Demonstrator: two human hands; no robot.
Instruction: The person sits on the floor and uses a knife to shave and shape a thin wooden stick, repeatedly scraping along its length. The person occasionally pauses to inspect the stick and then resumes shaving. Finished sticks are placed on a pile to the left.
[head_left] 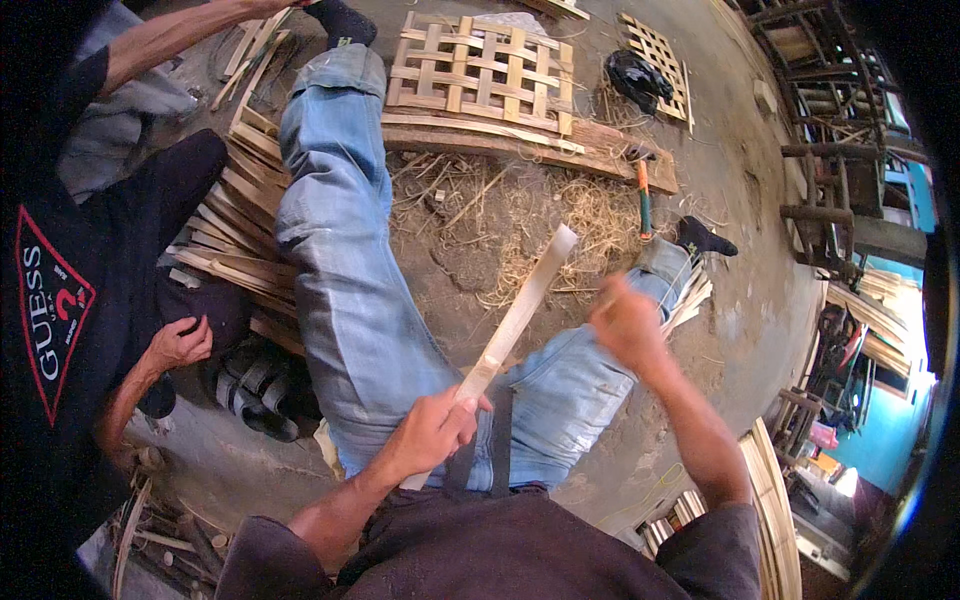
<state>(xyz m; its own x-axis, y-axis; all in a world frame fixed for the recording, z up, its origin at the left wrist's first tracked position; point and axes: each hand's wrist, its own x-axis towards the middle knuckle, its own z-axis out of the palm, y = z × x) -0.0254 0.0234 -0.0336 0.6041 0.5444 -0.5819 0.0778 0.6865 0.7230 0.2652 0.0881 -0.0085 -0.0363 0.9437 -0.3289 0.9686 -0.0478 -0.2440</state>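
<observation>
My left hand (pixel 432 435) is closed round a pale, flat strip (pixel 516 318), which looks like split bamboo or wood. The strip slants up and to the right over my lap, its far end free above the floor. Off to the right, my right hand (pixel 630 325) is raised over my right leg, apart from the strip. Motion blurs it, but its fingers look curled in; whatever they hold, if anything, does not show. A hammer (pixel 643 195) with an orange and green handle leans on a wooden plank (pixel 620 150) ahead of that leg.
Between my legs lie curly shavings (pixel 545 235). A woven slat panel (pixel 480 75) rests beyond the plank, near a black plastic bag (pixel 640 82). Bundled strips (pixel 240 215) and sandals (pixel 262 390) lie left, beside another person (pixel 60 330). Wooden frames (pixel 835 150) are stacked right.
</observation>
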